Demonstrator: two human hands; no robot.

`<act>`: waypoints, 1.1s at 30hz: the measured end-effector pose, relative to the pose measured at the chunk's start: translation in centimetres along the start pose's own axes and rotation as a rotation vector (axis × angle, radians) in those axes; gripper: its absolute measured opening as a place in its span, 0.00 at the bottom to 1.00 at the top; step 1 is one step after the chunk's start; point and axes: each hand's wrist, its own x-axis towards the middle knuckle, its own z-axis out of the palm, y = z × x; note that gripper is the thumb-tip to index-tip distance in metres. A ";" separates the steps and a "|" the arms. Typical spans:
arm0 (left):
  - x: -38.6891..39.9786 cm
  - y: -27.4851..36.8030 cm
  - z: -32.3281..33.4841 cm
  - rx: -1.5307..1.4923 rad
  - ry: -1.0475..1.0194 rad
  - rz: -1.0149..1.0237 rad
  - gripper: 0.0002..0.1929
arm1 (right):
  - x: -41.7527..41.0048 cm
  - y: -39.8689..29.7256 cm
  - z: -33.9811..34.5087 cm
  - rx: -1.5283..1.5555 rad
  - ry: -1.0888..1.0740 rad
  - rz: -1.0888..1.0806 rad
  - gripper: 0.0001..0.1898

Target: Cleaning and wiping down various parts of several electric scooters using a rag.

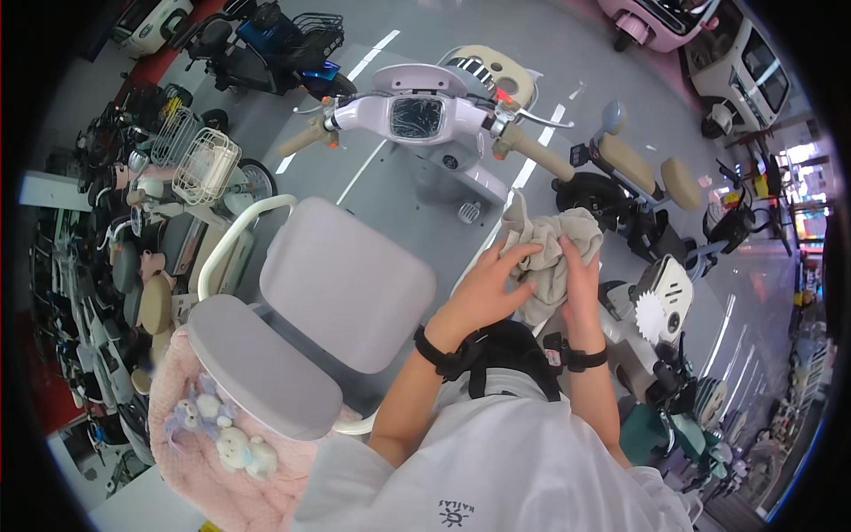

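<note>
Both of my hands are on a crumpled beige cloth (546, 266) in front of my waist. My left hand (488, 282) grips its left side with the fingers spread over the folds. My right hand (580, 282) holds the right side, thumb on top. Just to the left stands a pale lilac electric scooter with a grey padded seat (349, 282) and a matching rear seat (266, 369). Its handlebar with a display (416, 118) and a tan right grip (542, 154) lies ahead of the cloth. The cloth is apart from the scooter.
A white tubular rail (233, 233) curves beside the seats. Behind them, a pink padded basket liner (179, 479) holds plush toys (246, 452). More scooters stand close by: one with a tan seat (625, 163) at right, one with a white basket (207, 166) at left.
</note>
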 end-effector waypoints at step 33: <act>24.7 0.2 8.3 0.401 0.876 -0.192 0.42 | 29.8 -8.8 6.1 -0.605 -0.906 -0.156 0.25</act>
